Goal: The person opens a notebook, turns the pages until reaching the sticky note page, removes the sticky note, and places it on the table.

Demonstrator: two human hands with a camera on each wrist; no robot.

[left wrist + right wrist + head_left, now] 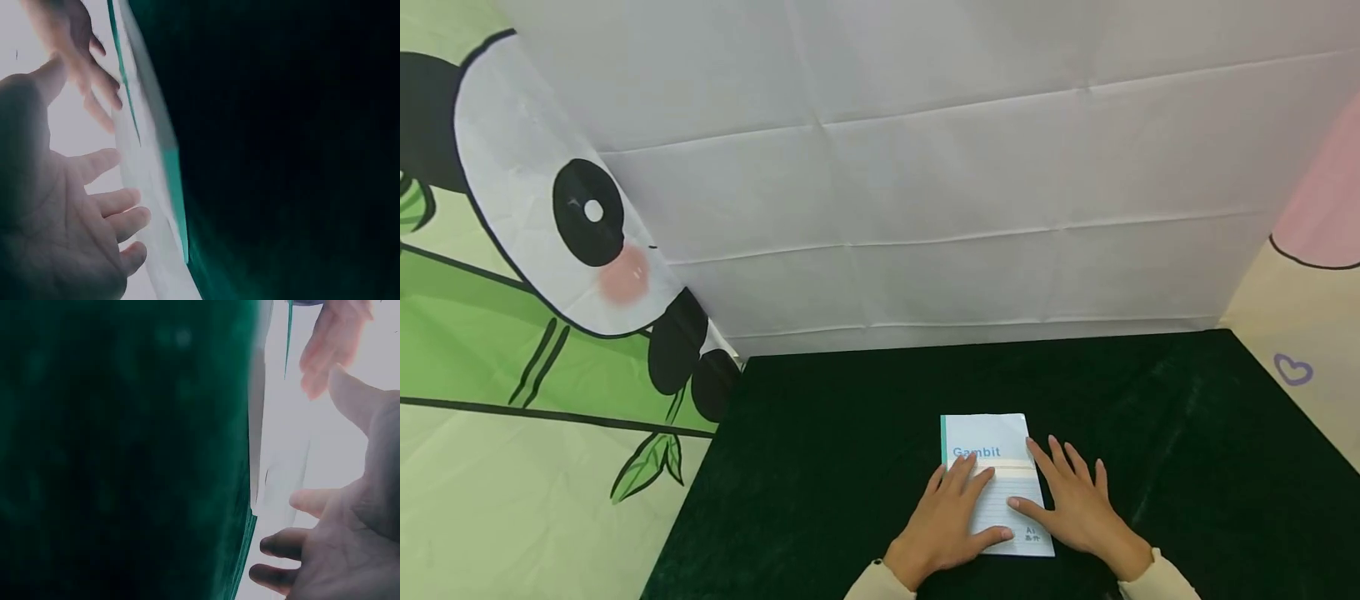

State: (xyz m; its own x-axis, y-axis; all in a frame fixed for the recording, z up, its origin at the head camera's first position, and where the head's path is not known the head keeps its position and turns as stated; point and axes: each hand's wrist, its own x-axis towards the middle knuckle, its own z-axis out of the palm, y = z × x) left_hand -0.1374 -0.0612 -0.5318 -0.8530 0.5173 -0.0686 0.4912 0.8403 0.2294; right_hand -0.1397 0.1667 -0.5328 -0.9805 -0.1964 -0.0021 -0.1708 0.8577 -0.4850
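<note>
A white notebook with a teal spine and "Gambit" in blue letters lies flat on the dark green cloth, below the middle of the head view. My left hand spreads over its lower left part, fingers pointing up the cover. At the lower right edge is my right hand, its fingers extended and its thumb over the cover. Neither hand grips anything; how firmly either touches the cover cannot be told. In the left wrist view the left palm faces the camera, and in the right wrist view the right palm does too.
Dark green cloth covers the table. A white creased sheet hangs behind it. On the left is a panel with a cartoon panda and bamboo; a cream and pink panel stands on the right.
</note>
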